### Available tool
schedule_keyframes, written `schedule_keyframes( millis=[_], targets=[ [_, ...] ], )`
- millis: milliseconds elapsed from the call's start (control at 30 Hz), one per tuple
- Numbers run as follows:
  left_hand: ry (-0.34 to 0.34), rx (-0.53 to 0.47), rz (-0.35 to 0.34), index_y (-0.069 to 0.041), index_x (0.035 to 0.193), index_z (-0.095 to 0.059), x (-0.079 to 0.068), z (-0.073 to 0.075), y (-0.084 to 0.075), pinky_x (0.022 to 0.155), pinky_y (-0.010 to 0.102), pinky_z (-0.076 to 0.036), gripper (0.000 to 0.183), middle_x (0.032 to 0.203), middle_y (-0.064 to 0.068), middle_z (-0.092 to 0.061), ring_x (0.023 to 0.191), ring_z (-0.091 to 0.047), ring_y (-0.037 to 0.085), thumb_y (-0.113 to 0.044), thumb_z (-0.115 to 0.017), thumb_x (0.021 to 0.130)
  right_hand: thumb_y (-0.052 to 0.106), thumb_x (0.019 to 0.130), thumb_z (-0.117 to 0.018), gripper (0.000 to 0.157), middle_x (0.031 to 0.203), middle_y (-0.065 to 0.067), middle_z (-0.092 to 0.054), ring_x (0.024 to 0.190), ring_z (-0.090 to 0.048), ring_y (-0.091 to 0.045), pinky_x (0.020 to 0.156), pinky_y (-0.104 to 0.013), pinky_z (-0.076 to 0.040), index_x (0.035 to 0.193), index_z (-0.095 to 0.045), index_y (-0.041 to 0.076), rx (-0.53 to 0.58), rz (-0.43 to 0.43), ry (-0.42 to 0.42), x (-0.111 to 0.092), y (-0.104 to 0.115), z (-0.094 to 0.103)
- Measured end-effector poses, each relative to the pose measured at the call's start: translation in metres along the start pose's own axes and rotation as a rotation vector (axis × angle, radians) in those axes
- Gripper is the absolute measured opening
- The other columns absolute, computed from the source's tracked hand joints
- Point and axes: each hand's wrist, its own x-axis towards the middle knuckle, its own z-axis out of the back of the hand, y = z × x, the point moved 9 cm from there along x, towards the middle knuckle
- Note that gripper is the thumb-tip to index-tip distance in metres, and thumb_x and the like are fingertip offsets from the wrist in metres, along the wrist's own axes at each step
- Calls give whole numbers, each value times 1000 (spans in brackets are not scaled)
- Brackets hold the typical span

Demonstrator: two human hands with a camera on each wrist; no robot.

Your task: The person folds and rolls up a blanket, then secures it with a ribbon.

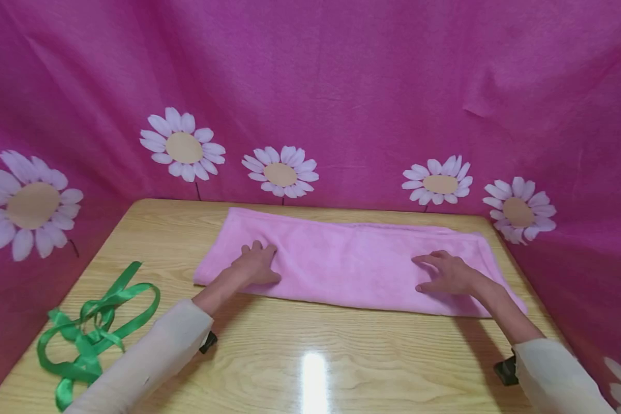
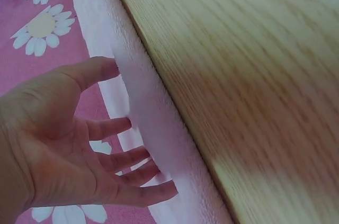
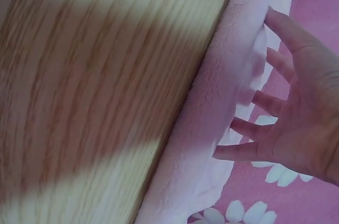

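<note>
A folded pink fleece cloth (image 1: pixel 336 259) lies flat as a long strip across the far part of the wooden table. On its left part rests my left hand (image 1: pixel 256 265), fingers spread and fingertips touching the fabric; the left wrist view shows the same hand (image 2: pixel 79 134) along the cloth's folded edge (image 2: pixel 153 107). Toward the cloth's right end is my right hand (image 1: pixel 447 273), its fingers spread. In the right wrist view, this hand's fingertips (image 3: pixel 225 152) touch the plush fabric (image 3: pixel 212 91). Neither hand grips the cloth.
A loose tangle of green ribbon (image 1: pixel 90 345) lies on the left side of the table (image 1: pixel 269 356). Behind and beside the table hangs a magenta curtain (image 1: pixel 341 103) with white daisies. Light reflects off the tabletop near the front.
</note>
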Motion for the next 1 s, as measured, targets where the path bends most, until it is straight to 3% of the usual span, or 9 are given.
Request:
schedule_keyframes(
  millis=[500, 1000],
  targets=[
    [13, -11, -4, -5, 147, -44, 5, -2, 0, 92, 59, -45, 75, 141, 31, -36, 122, -37, 48, -29, -75, 84, 46, 81, -80, 81, 138, -37, -38, 115, -41, -62, 90, -71, -37, 144, -48, 8, -30, -115, 67, -11, 5, -12],
    [20, -50, -93, -8, 147, -45, 10, 5, 13, 89, 60, -45, 75, 141, 28, -37, 122, -36, 47, -24, -74, 80, 58, 81, -75, 87, 133, -35, -42, 101, -49, -60, 68, -70, -46, 146, -44, 9, -139, -198, 118, -45, 43, -32]
  ],
)
